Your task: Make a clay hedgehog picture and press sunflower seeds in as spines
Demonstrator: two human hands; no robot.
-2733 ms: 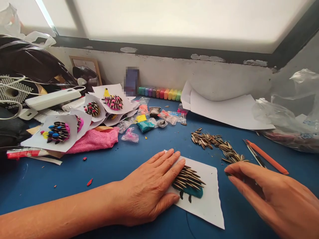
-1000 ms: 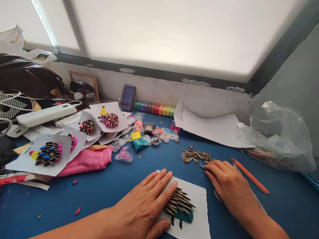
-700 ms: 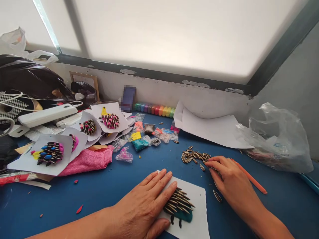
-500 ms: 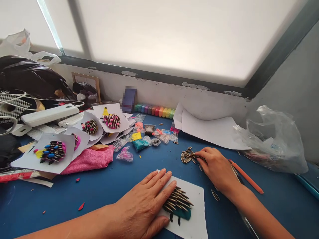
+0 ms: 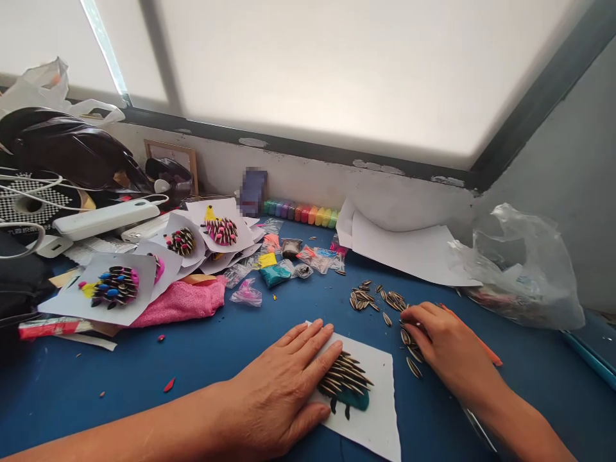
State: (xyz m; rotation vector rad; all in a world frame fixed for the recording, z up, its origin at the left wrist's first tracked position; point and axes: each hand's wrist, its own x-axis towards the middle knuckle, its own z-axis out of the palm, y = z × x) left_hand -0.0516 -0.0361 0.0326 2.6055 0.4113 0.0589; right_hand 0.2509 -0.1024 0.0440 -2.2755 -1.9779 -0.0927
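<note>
My left hand [image 5: 283, 391] lies flat with fingers stretched out, over the left part of a white paper sheet [image 5: 380, 410]. On that sheet is a hedgehog figure of teal clay [image 5: 355, 399] with sunflower-seed spines [image 5: 344, 372] and small black legs. Part of the figure is under my fingers. My right hand [image 5: 440, 340] is at the loose sunflower seeds, thumb and fingers pinched together at a seed [image 5: 405, 335]; the fingertips partly hide it. A small pile of seeds [image 5: 360, 298] sits left of this hand, with more seeds [image 5: 393, 299] just beyond it.
Finished seed-and-clay hedgehogs on paper [image 5: 115, 287] stand at left by a pink cloth [image 5: 187, 301]. Small clay packets [image 5: 275, 274] lie mid-table. Blank paper [image 5: 409, 253], a plastic bag [image 5: 534, 276] and an orange pen-like stick [image 5: 486, 350] are at right.
My right hand has moved right and nearer to me, away from the pile. More seeds show spread between the pile and the hand. My left hand stays on the sheet.
</note>
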